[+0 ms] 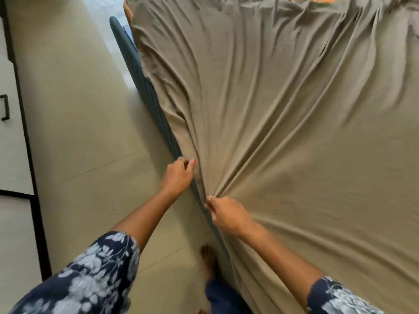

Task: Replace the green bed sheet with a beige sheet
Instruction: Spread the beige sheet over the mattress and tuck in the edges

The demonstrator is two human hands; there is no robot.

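Both forearms are bare from the elbow down. The left sleeve (pixel 90 275), at the lower left of the frame, is short, loose and wide, made of dark navy cloth printed with pale white-grey flowers and leaves, with a slightly uneven hem near the elbow. The right sleeve (pixel 335 298), at the lower right corner, has the same navy floral print. The right hand (pixel 229 215) wears a thin, pale ring on one finger. The left hand (pixel 179 175) shows a reddish painted nail. At bottom centre, a bare foot (pixel 209 260) shows above a dark blue trouser leg (pixel 221 298).
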